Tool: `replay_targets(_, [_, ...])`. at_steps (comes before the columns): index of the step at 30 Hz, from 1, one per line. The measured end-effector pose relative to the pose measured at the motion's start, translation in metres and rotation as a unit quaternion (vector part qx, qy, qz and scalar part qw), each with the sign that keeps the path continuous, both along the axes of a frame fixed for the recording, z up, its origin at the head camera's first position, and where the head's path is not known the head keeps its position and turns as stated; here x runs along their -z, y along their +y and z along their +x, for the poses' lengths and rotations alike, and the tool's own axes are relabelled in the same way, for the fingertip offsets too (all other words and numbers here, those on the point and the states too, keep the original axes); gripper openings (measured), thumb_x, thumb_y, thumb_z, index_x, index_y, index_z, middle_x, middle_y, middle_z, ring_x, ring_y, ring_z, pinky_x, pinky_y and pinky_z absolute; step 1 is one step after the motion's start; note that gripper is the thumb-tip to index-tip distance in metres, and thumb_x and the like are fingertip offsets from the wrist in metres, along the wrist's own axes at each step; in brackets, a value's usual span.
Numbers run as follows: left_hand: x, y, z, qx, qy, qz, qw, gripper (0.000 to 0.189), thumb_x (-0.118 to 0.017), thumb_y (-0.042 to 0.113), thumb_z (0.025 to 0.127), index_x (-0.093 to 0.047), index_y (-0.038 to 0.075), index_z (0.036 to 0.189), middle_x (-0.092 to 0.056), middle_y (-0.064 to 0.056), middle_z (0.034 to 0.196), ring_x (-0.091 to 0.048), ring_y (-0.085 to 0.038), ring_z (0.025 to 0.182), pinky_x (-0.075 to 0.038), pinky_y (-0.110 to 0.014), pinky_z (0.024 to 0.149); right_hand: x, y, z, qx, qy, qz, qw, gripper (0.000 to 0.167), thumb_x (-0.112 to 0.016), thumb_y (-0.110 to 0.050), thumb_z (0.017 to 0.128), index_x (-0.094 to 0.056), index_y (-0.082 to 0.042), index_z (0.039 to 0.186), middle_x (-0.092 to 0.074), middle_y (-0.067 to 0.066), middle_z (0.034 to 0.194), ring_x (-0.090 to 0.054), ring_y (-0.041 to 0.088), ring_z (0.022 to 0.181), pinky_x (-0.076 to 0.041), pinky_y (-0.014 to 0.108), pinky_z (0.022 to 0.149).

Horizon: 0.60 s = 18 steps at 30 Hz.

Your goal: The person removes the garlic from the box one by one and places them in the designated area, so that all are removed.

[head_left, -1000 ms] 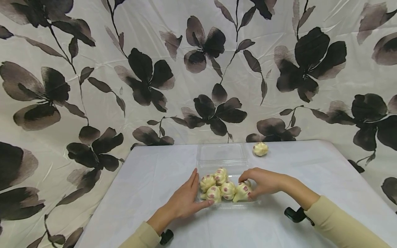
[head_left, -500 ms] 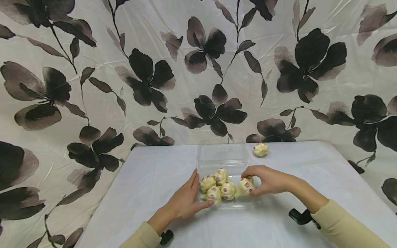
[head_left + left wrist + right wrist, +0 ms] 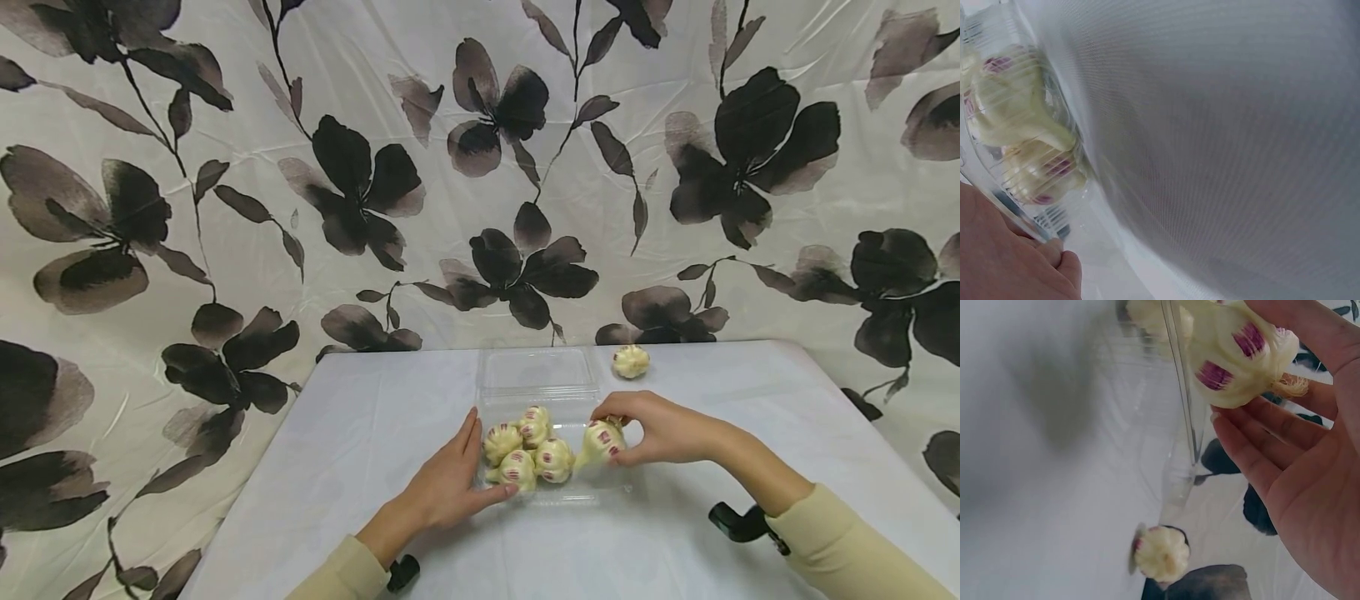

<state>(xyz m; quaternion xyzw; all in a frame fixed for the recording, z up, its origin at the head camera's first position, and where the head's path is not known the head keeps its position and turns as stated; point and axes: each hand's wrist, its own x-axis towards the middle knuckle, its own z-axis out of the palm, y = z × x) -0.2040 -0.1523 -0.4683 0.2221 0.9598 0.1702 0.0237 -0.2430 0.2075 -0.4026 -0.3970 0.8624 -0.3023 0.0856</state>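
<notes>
My right hand [image 3: 663,427] pinches a garlic bulb [image 3: 602,442], pale with purple patches, between thumb and fingertips over the right part of a clear plastic clamshell container [image 3: 577,500]. In the right wrist view the held garlic bulb [image 3: 1235,362] shows its root tuft toward my palm, beside the container's rim. My left hand [image 3: 442,482] rests against the container's left side with fingers straight, its thumb stretched along the front rim. Several more bulbs sit inside on the left, among them a front garlic bulb [image 3: 517,469] near that thumb. The left wrist view shows garlic bulbs [image 3: 1007,103] through the ribbed wall.
The container's lid [image 3: 538,371] lies folded open toward the back. One loose garlic bulb [image 3: 631,361] sits on the white-covered table [image 3: 375,417] near its far edge, right of the lid. A flower-printed sheet [image 3: 420,250] hangs behind the table.
My right hand has drawn the pinched garlic bulb up and to the right, apart from the other bulbs. The left hand has stayed where it was.
</notes>
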Motion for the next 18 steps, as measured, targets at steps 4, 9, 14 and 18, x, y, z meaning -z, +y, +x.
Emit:
replay_targets(4, [0.001, 0.0, -0.001, 0.0, 0.0, 0.001, 1.0, 0.12, -0.047, 0.085, 0.087, -0.014, -0.003, 0.162, -0.003, -0.016, 0.171, -0.031, -0.036, 0.15, -0.037, -0.047, 0.117, 0.0, 0.003, 0.0, 0.011, -0.009, -0.011, 0.9998, 0.046, -0.084, -0.023, 0.086, -0.066, -0.014, 0.127, -0.065, -0.008, 0.119, -0.06, 0.008, 0.098, -0.055, 0.036, 0.09])
replay_targets(9, [0.0, 0.0, -0.001, -0.001, -0.001, 0.005, 1.0, 0.12, -0.048, 0.084, 0.087, -0.014, -0.003, 0.162, -0.003, -0.016, 0.171, -0.031, -0.036, 0.15, -0.037, -0.047, 0.117, 0.002, 0.005, 0.0, 0.022, -0.004, -0.034, 0.9992, 0.045, -0.085, -0.018, 0.084, -0.066, -0.014, 0.124, -0.065, -0.006, 0.117, -0.061, 0.008, 0.099, -0.057, 0.034, 0.089])
replay_targets(14, [0.0, 0.0, -0.001, 0.0, 0.0, 0.007, 1.0, 0.12, -0.048, 0.084, 0.087, -0.014, -0.003, 0.162, -0.004, -0.016, 0.171, -0.032, -0.036, 0.15, -0.037, -0.047, 0.117, 0.007, 0.008, -0.001, 0.035, -0.001, -0.049, 0.9982, 0.045, -0.085, -0.016, 0.083, -0.065, -0.012, 0.124, -0.066, -0.002, 0.117, -0.061, 0.009, 0.101, -0.057, 0.033, 0.088])
replay_targets(18, [0.0, 0.0, 0.0, -0.001, 0.0, 0.004, 1.0, 0.12, -0.048, 0.084, 0.087, -0.014, -0.003, 0.162, -0.004, -0.016, 0.171, -0.031, -0.036, 0.15, -0.037, -0.047, 0.117, 0.01, 0.011, -0.001, 0.046, -0.007, -0.056, 0.9973, 0.048, -0.086, -0.021, 0.084, -0.065, -0.009, 0.125, -0.066, -0.001, 0.119, -0.06, 0.011, 0.102, -0.058, 0.032, 0.086])
